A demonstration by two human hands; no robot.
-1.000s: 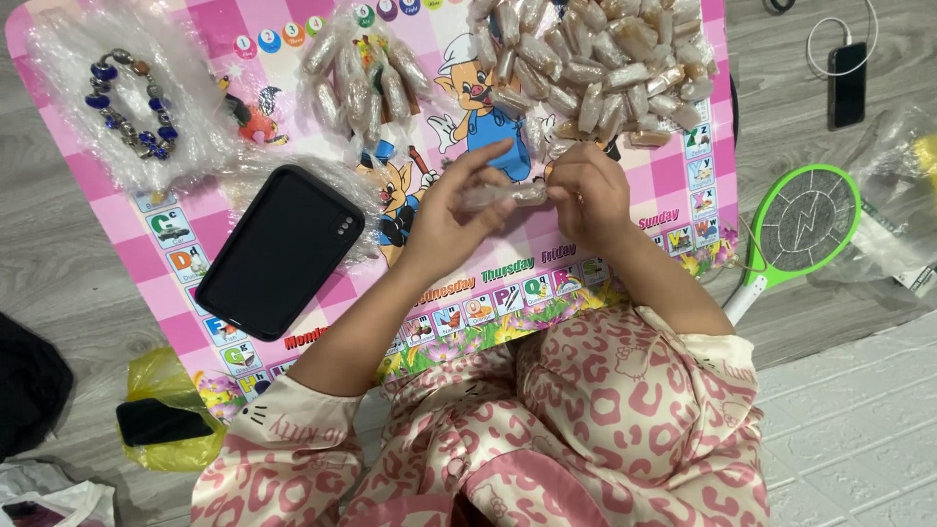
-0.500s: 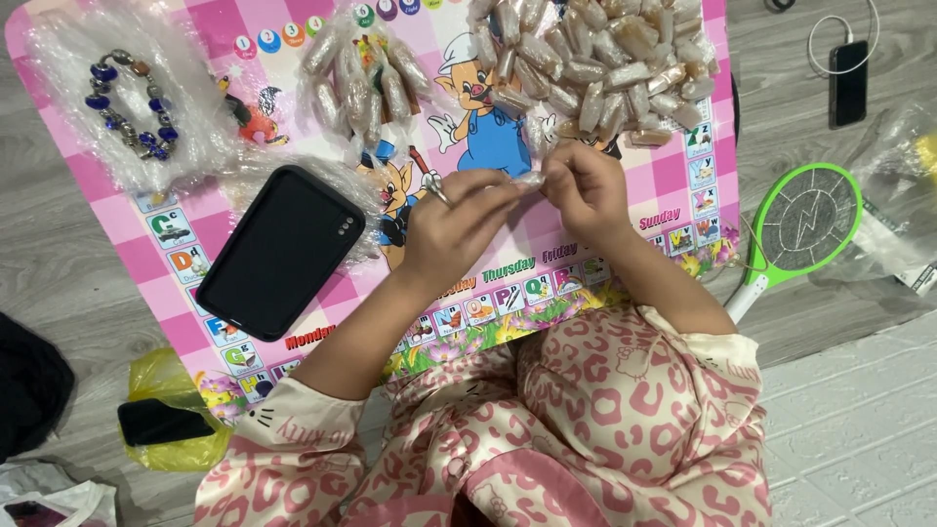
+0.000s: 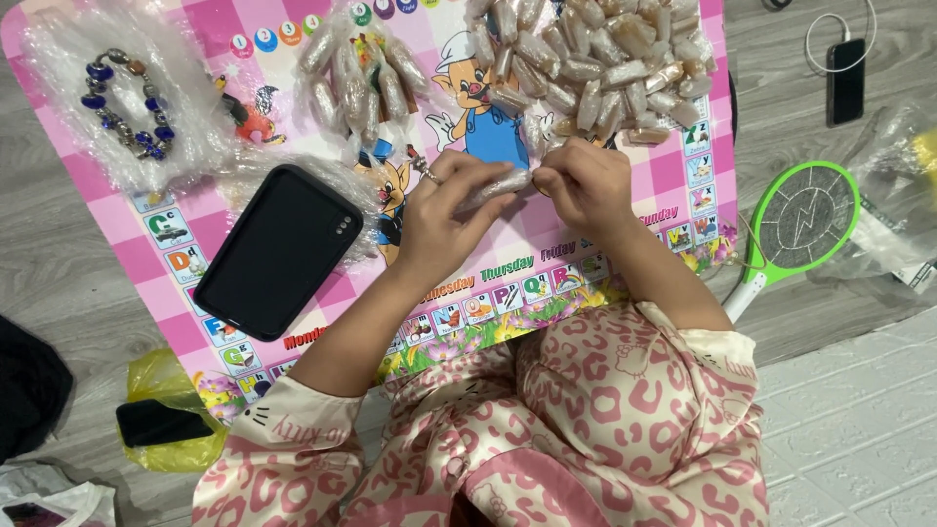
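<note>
The clear-wrapped bead roll [image 3: 496, 185] lies nearly level between both hands, its long axis running left to right with the right end tipped slightly up toward the big heap. It sits just above the pink children's table [image 3: 625, 224], over the cartoon pig picture. The left hand [image 3: 444, 220] clamps its left end between thumb and fingers; the right hand [image 3: 583, 185] pinches the right end, fingertips closed on the wrap. Beyond the right hand lies a large heap of wrapped rolls [image 3: 595, 63], most pointing away or slantwise. A smaller cluster of rolls [image 3: 361, 78] lies beyond the left hand. A black phone case [image 3: 278, 249], a rounded rectangle, lies tilted at the left, and a blue bead bracelet [image 3: 127, 102] rests on bubble wrap at the far left corner. A green racket-shaped swatter [image 3: 795, 229] lies on the floor to the right.
</note>
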